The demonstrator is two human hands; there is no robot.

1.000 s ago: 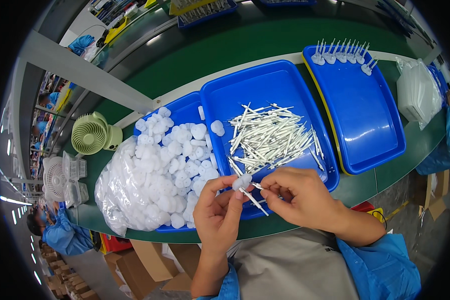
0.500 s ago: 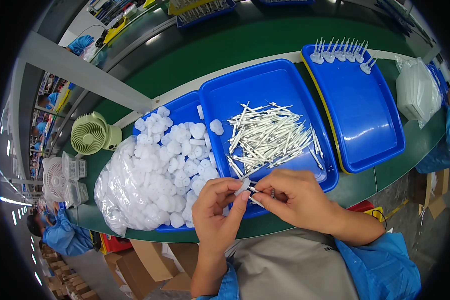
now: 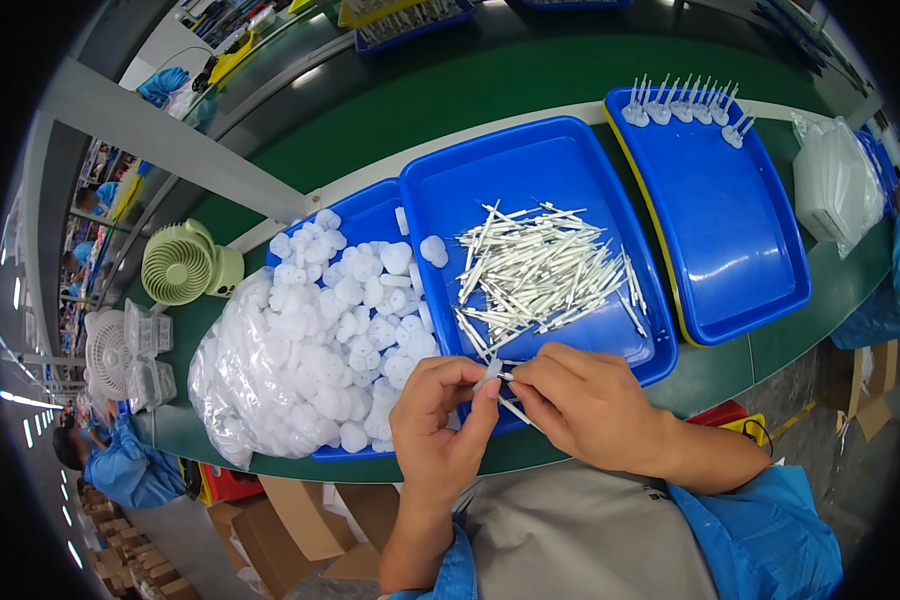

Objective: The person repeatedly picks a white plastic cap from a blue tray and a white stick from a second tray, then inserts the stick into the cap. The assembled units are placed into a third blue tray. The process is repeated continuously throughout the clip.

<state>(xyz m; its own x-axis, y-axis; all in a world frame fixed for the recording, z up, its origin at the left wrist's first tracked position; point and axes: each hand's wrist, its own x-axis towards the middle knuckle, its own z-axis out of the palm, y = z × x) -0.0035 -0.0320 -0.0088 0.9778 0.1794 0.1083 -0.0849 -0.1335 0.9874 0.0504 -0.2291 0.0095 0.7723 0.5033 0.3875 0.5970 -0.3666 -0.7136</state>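
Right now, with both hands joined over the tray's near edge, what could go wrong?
The left hand and right hand pinch a small white cap and a thin white stick beyond the rim of the middle blue tray; a slip could drop either off the table. The bulging bag of caps could spill over the edge.

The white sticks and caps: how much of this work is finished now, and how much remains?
Done: a row of assembled pieces stands at the far edge of the right blue tray. In hand: the left hand holds a small white cap against a stick in the right hand. Left: a large pile of loose sticks and a heap of caps, so most remains.
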